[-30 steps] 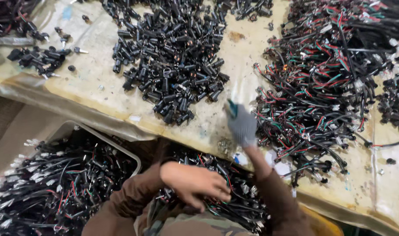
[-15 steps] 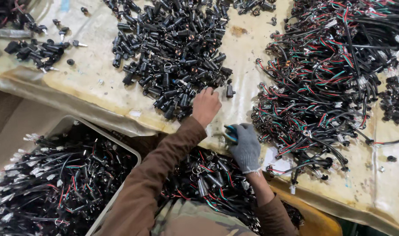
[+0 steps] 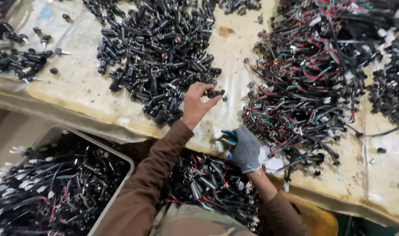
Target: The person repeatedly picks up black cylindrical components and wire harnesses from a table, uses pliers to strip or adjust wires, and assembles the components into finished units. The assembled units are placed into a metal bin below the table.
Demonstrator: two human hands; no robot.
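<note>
My left hand (image 3: 197, 105), bare with a brown sleeve, pinches a small black cylindrical part (image 3: 215, 93) at the right edge of a large heap of similar black parts (image 3: 158, 52) on the table. My right hand (image 3: 244, 147), in a grey knit glove, rests near the table's front edge and grips a tool with blue-green handles (image 3: 228, 136). It sits just left of a big tangle of black, red and green wire harnesses (image 3: 313, 83).
The table is covered with a stained cream sheet (image 3: 77, 83). A smaller cluster of black parts (image 3: 22, 61) lies far left. A grey bin (image 3: 55, 188) of wired parts stands lower left; another pile of wired pieces (image 3: 208, 183) lies in my lap.
My left hand rose from my lap to the black heap and picked out one part. My gloved right hand slid down toward the table edge.
</note>
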